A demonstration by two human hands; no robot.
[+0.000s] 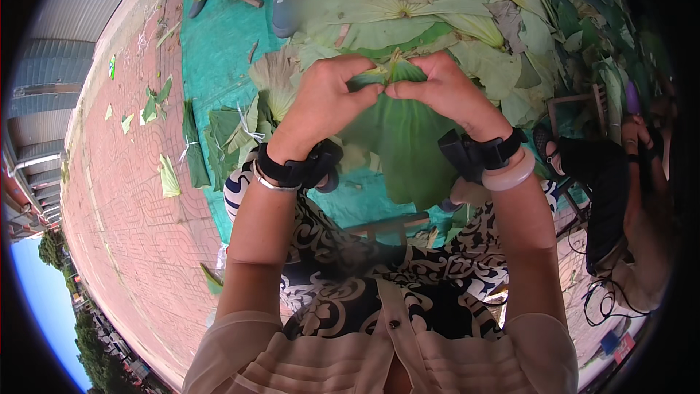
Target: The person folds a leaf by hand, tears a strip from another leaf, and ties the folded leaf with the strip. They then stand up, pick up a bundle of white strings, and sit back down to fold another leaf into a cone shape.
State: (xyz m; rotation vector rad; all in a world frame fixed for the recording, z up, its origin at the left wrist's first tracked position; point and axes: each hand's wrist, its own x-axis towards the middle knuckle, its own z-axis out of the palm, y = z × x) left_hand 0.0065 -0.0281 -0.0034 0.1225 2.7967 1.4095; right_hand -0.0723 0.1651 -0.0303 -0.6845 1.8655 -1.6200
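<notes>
A large green lotus leaf (pixel 413 148) hangs between my hands, broad part downward, its gathered top pinched in my fingers. My left hand (pixel 331 93) grips the top edge from the left between thumb and bent fingers. Close beside it, my right hand (pixel 445 90) pinches the same gathered part, the two thumbs nearly meeting. Yellowish tips of the folded leaf poke up between the hands. Beyond them lies a broad pile of flattened, partly dried lotus leaves (pixel 377 35).
A green tarp (pixel 219 60) covers the brick paving (pixel 126 175). Leaf bundles tied with white string (pixel 194 148) lie at the left. A wooden stool (pixel 385 225) stands between my legs. Another person's shoe (pixel 284 11) is at the far side; a seated person (pixel 607 191) is at right.
</notes>
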